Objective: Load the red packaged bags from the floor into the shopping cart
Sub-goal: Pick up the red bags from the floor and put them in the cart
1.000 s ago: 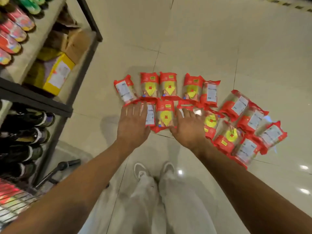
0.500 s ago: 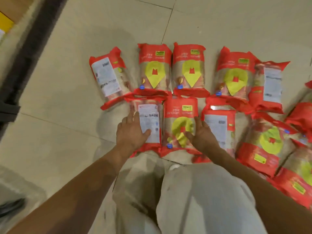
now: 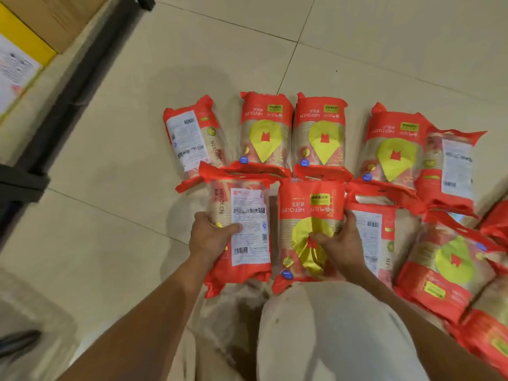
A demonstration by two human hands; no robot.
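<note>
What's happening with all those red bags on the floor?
A person is bent down over a bunch of red bags lying on the tiled floor. The left hand grips the white-label bag, and the right hand grips the yellow-mark bag right beside it. The other bags lie untouched around them. No shopping cart shows in this view.

R-edge bags (image 3: pixel 497 226) cut off by frame; yellow box (image 3: pixel 27 42) partly too.

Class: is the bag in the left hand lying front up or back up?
Back up: the bag shows its white barcode label.
</note>
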